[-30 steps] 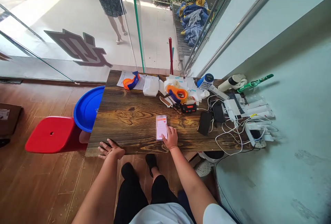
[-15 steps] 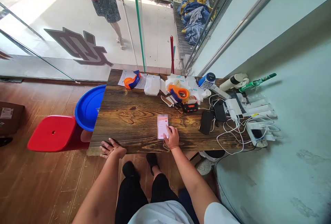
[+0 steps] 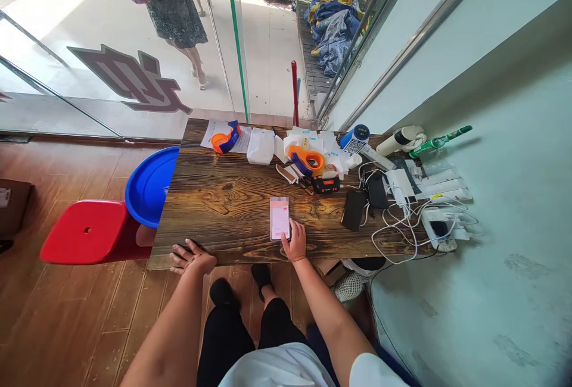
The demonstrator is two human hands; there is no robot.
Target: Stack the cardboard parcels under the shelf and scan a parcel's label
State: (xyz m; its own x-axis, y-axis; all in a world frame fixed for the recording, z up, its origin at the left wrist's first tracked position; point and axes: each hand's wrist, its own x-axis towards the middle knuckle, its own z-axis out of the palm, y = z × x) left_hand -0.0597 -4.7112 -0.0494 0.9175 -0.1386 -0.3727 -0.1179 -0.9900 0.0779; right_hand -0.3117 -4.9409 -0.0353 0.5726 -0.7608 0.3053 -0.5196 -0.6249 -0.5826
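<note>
A lit phone lies face up on the dark wooden table, near its front edge. My right hand rests at the phone's lower right corner, fingers loosely curled, a fingertip touching the screen's edge. My left hand lies flat on the table's front left edge with fingers spread, holding nothing.
Two orange tape dispensers, papers, a dark phone and a tangle of white charger cables crowd the table's back and right. A blue basin and red stool stand left. A person walks beyond the glass door.
My right hand has slipped a little down and right off the phone's screen to its corner. The person outside has walked leftward. My left hand has stayed put.
</note>
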